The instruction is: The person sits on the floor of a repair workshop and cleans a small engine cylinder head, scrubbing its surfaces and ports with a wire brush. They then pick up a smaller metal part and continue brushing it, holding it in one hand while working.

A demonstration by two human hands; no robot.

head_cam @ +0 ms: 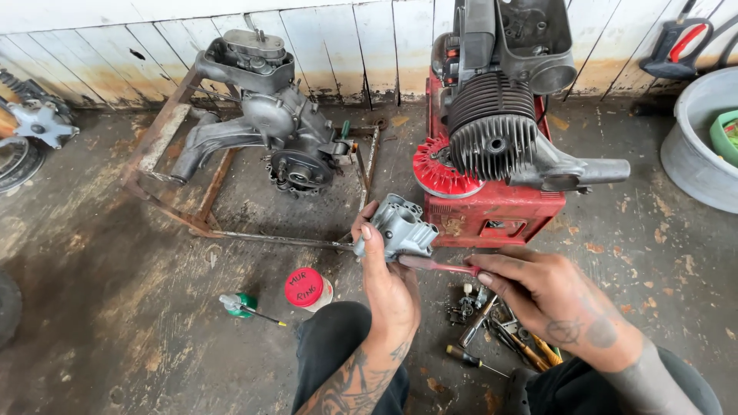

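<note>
Carburetor body (401, 227), a pale grey casting with several bored holes, is held up over the concrete floor (115, 253) by the left hand (388, 288), which is clasped around its lower side. A red-handled screwdriver (438, 266) is gripped in the right hand (557, 303), its tip set against the casting. Just behind it a finned engine (496, 131) is carried on a red box (496, 211). Loose tools (500, 330) are scattered under the right hand. Open floor is left toward the near-left corner, where a red-capped jar (307, 289) and a small green oiler (240, 304) stand.
</note>
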